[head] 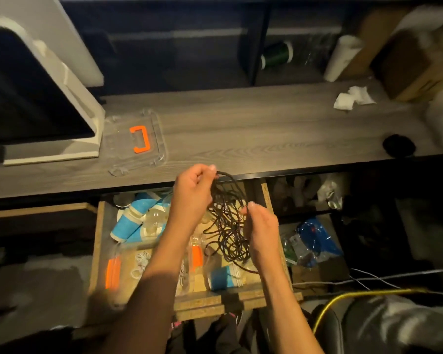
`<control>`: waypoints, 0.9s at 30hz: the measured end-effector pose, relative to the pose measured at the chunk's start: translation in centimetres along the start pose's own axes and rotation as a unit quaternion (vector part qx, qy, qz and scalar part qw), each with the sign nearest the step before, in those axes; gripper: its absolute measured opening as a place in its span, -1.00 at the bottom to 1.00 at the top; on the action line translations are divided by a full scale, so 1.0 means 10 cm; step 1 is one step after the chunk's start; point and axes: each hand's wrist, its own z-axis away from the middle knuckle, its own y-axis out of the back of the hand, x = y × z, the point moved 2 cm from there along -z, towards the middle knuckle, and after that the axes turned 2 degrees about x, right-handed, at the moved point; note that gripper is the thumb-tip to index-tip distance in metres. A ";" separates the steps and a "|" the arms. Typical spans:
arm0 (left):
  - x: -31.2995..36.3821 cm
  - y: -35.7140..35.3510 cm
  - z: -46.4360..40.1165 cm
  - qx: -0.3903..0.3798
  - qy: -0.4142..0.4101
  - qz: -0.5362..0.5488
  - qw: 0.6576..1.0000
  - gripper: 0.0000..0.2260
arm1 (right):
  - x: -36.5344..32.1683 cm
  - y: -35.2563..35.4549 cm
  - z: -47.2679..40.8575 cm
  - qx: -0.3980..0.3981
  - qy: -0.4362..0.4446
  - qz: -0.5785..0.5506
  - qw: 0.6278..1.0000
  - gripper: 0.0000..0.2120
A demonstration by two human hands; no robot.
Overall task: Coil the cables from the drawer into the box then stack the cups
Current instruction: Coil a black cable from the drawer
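Down at six o'clock a chipboard drawer stands pulled out, its raw edges rough and speckled. Inside, a clear plastic box with orange latches sits at seven o'clock, white cord lying in it. A blue paper cup lies on its side at the front, and more blue cups lie toppled at nine o'clock among round clear lids. Above the drawer hangs a tangled black cable, thin and loopy. The left hand pinches its top loop, fingers curled tight; the right hand grips the bundle's side at three o'clock, fingers closed on the strands. Beyond, at eleven o'clock, a clear lid with an orange handle rests flat on the grey wood-grain tabletop.
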 end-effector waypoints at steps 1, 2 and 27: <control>0.06 0.02 0.01 0.011 -0.008 -0.018 1.000 -0.72 | -0.15 -0.01 0.04 0.013 -0.001 -0.018 1.000 -0.66; 0.11 0.05 0.01 0.021 -0.009 -0.033 0.999 -0.74 | -0.30 -0.03 0.06 0.018 -0.007 -0.036 0.999 -0.68; 0.60 0.81 0.42 -0.087 0.007 0.181 0.980 -0.68 | -1.53 -0.57 0.10 -0.160 -0.070 -0.053 0.983 -0.48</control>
